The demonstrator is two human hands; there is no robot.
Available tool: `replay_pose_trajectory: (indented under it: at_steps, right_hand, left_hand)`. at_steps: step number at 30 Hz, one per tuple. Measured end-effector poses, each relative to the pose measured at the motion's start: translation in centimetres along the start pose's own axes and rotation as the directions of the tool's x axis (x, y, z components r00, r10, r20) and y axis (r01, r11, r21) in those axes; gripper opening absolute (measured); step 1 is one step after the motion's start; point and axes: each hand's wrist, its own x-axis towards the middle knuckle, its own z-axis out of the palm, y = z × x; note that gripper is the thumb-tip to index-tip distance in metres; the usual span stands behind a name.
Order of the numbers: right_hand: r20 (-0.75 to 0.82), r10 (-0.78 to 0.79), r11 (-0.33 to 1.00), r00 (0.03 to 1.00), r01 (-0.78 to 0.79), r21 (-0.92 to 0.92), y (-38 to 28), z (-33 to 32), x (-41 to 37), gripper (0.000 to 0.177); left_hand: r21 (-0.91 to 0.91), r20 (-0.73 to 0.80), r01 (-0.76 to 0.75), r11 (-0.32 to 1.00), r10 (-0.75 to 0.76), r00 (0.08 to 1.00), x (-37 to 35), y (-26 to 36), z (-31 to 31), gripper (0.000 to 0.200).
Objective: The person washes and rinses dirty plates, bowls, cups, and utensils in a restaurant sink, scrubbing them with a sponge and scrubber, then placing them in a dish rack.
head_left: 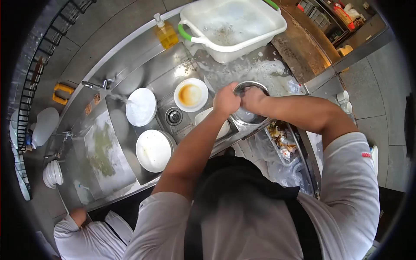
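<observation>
A round metal bowl (247,117) stands at the right edge of the sink, in front of me. My left hand (227,99) is closed on the bowl's left rim. Inside the bowl is my right hand (255,99), its fingers curled inward; whatever they hold, if anything, is hidden. Just left of the bowl lies a white dish (222,130), partly covered by my left forearm. A white plate with a brown stain (190,95) sits in the sink beyond it.
Water runs from a tap (93,85) onto a white plate (141,107). Stacked white bowls (155,151) stand in the sink. Behind are a soap pump bottle (166,34) and a white tub (234,52). Food waste (284,141) lies below right. Another person (86,236) is lower left.
</observation>
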Motion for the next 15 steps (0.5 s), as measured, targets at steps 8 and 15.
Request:
replay_pose_trajectory:
  at_steps: [8, 15]
  right_hand:
    - [-0.397, -0.385, 0.898, 0.834, 0.237, -0.372, 1.5, 0.3, 0.7, 0.013]
    - [-0.077, 0.181, 0.377, 0.980, 0.003, 0.926, -4.9, -5.9, 6.1, 0.041]
  left_hand:
    - [-0.190, -0.004, -0.045, 0.981, 0.045, 0.999, 2.6, -3.2, 0.9, 0.039]
    - [-0.234, -0.315, -0.159, 0.959, 0.080, 0.946, -1.6, -5.1, -9.3, 0.036]
